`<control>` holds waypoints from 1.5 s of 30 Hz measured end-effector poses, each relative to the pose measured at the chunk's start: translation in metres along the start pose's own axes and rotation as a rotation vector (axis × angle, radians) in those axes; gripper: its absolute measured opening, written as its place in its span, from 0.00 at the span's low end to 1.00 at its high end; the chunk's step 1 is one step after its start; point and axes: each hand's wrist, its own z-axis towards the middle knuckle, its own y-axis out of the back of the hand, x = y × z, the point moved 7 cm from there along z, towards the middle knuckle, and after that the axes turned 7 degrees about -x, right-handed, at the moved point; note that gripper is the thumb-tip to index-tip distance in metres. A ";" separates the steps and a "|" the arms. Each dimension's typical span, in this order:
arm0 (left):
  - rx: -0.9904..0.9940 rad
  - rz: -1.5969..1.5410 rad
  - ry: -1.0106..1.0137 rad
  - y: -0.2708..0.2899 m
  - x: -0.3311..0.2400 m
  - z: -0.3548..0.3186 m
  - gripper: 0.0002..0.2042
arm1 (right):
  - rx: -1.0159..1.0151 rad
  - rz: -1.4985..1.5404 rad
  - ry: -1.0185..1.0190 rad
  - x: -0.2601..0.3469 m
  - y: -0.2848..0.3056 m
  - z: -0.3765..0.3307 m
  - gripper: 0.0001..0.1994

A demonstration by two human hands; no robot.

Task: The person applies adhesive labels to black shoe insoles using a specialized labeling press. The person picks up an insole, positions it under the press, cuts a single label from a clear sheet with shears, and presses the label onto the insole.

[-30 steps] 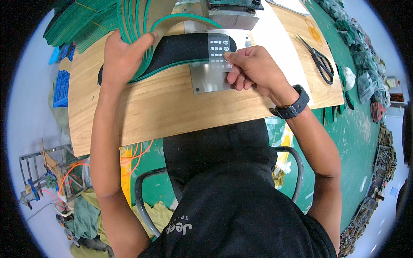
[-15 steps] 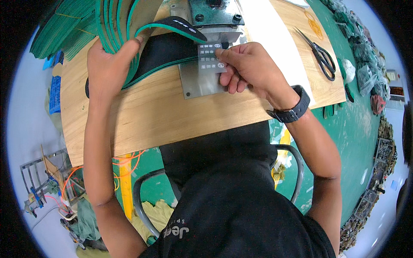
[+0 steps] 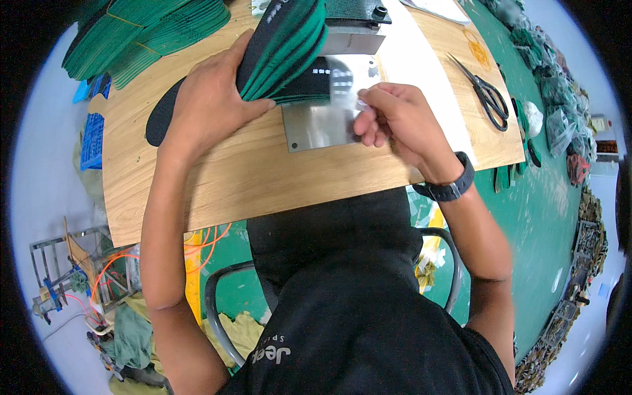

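My left hand (image 3: 214, 99) grips a thick stack of green-edged black shoe insoles (image 3: 283, 49), held on edge over the wooden table (image 3: 217, 178). One black insole (image 3: 309, 85) lies flat beneath the stack, reaching onto a shiny metal plate (image 3: 316, 125). My right hand (image 3: 392, 115) rests at the plate's right side, fingers curled and pinching at the flat insole's end. A dark machine block (image 3: 352, 13) stands just behind the plate.
More green insoles are piled at the table's far left (image 3: 145, 33). Black scissors (image 3: 487, 95) lie on the right part of the table. A green floor (image 3: 546, 197) with scattered scraps lies to the right, a chair frame (image 3: 217, 303) below.
My left hand lifted the insole stack up and to the right, over the plate. The right hand shifted right, off the flat insole's patterned end.
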 end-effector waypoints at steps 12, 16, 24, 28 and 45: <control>-0.215 -0.473 0.274 0.025 0.031 -0.010 0.16 | 0.076 -0.278 0.028 0.007 -0.014 0.013 0.14; -0.245 -0.403 0.273 0.029 0.034 -0.010 0.15 | 0.060 -0.316 0.024 0.006 -0.013 0.017 0.14; -0.244 -0.429 0.271 0.026 0.036 -0.012 0.15 | 0.050 -0.349 0.026 0.008 -0.014 0.015 0.15; -0.273 -0.394 0.283 0.029 0.031 -0.014 0.14 | 0.063 -0.352 0.024 0.007 -0.014 0.016 0.16; -0.255 -0.464 0.267 0.021 0.026 -0.017 0.22 | 0.069 -0.236 -0.001 0.002 -0.015 0.014 0.13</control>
